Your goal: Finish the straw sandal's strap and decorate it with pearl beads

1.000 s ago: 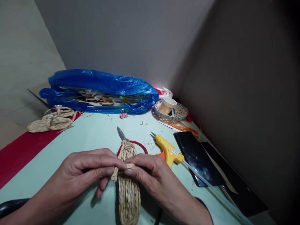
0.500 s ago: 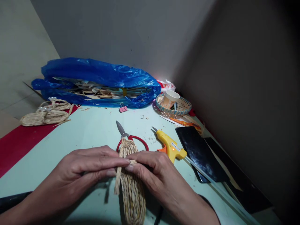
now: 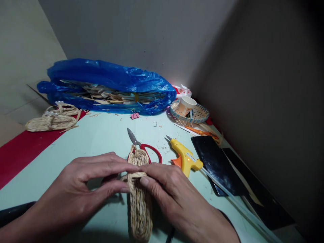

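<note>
A long woven straw sole (image 3: pixel 139 206) lies lengthwise on the pale green table (image 3: pixel 101 138) in front of me. My left hand (image 3: pixel 86 184) pinches a thin straw strip (image 3: pixel 135 174) laid across the sole, thumb underneath and fingertips on top. My right hand (image 3: pixel 167 192) meets it from the right and presses the same strip against the sole with thumb and forefinger. Red-handled scissors (image 3: pixel 145 148) lie just beyond the sole's far tip, partly under it.
A yellow glue gun (image 3: pixel 184 157) lies right of the scissors, beside a black slab (image 3: pixel 217 165). A blue plastic bag (image 3: pixel 108 87) of straw scraps sits by the wall. A pink clip (image 3: pixel 134 115), a paper cup (image 3: pixel 186 105) in a woven dish, and a finished straw sandal (image 3: pixel 50 119) lie around.
My fingers have shifted on the strip, the left thumb dropping below it. The strip's loose end no longer hangs down the sole's left side. The view moved slightly.
</note>
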A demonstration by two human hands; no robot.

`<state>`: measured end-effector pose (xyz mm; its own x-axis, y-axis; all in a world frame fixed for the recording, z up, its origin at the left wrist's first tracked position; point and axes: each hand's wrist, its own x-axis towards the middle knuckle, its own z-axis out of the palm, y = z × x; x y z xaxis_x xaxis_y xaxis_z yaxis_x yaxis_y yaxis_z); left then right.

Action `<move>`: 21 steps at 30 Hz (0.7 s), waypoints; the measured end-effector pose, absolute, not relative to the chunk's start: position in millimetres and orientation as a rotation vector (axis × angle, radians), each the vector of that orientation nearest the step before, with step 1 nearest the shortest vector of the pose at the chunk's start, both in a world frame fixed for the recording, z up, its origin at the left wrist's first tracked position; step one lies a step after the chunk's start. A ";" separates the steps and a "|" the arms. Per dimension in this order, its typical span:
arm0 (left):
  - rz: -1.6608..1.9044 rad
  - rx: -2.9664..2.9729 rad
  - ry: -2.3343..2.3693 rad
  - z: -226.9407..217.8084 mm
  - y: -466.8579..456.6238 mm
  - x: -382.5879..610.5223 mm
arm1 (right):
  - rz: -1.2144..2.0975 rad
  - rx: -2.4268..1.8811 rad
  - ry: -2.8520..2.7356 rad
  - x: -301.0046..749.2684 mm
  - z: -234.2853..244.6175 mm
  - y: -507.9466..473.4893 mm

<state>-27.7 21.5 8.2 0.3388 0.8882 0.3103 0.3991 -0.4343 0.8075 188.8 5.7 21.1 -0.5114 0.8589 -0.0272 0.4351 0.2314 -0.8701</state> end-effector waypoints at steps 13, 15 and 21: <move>1.103 2.183 1.180 6.1 15.1 -21.2 | 1.093 -1.198 -2.103 185.4 10.6 -0.4; 1.170 2.227 1.202 4.1 11.2 -17.5 | 1.064 -1.202 -2.134 186.0 9.9 -2.2; 1.182 2.412 1.216 -3.2 7.1 -20.0 | 0.993 -1.190 -2.155 183.9 7.1 -5.7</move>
<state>-20.0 7.1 -3.2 0.3446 0.7453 0.5708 0.5913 -0.6446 0.4846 183.9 -5.7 7.1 -0.5053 0.8606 0.0635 0.5108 0.3576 -0.7818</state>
